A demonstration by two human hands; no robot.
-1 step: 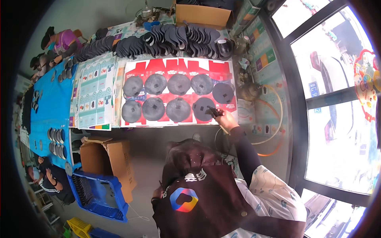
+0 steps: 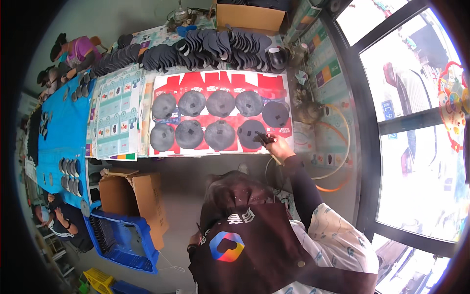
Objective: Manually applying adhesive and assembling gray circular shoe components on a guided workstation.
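Note:
My right hand is closed around a dark spray gun with a pale lower part, its tip over the near right end of the work sheet. Right under the tip lies a round dark grey disc with a small square mark in its middle. Several similar grey discs lie in two rows on a red and white printed sheet. At the far right of the rows, a darker disc overlaps a second one. My left hand hangs low beside my dark apron; its fingers are mostly hidden.
Stacked dark curved pieces line the table's back, below a cardboard box. Yellow and orange hoses loop at the right by the window. An open carton and a blue crate stand left on the floor. Co-workers sit farther left.

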